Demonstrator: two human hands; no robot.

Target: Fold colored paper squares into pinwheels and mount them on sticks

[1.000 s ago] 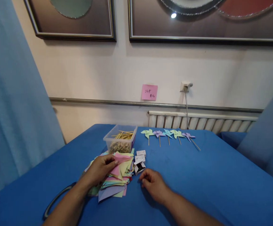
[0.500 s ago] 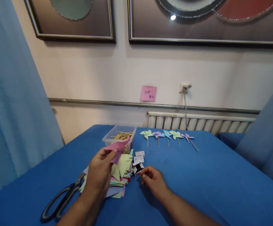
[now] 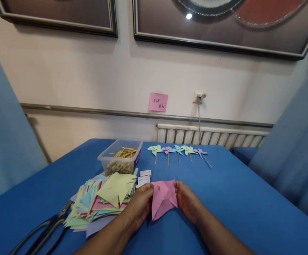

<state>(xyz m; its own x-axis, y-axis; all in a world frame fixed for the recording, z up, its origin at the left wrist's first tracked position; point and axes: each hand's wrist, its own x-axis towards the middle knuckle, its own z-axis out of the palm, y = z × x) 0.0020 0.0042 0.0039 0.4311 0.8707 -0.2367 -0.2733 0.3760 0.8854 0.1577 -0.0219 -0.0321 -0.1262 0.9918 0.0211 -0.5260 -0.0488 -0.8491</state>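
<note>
Left hand (image 3: pixel 144 200) and right hand (image 3: pixel 186 198) pinch stickless pink paper (image 3: pixel 165 197); I see 5 assembled pinwheels (image 3: pixel 177 149), a paper pile (image 3: pixel 101 203) unassembled.

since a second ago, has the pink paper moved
Yes: judged against the plastic box, the pink paper has moved right, off the pile of papers.

Paper sheet (image 3: pixel 164 199) between left hand (image 3: pixel 142 202) and right hand (image 3: pixel 189 201); paper stack (image 3: pixel 103 198) to its left — sticks (image 3: pixel 124 153) in box (image 3: pixel 137 156) behind stack; pinwheels (image 3: pixel 178 149) right of box.
</note>
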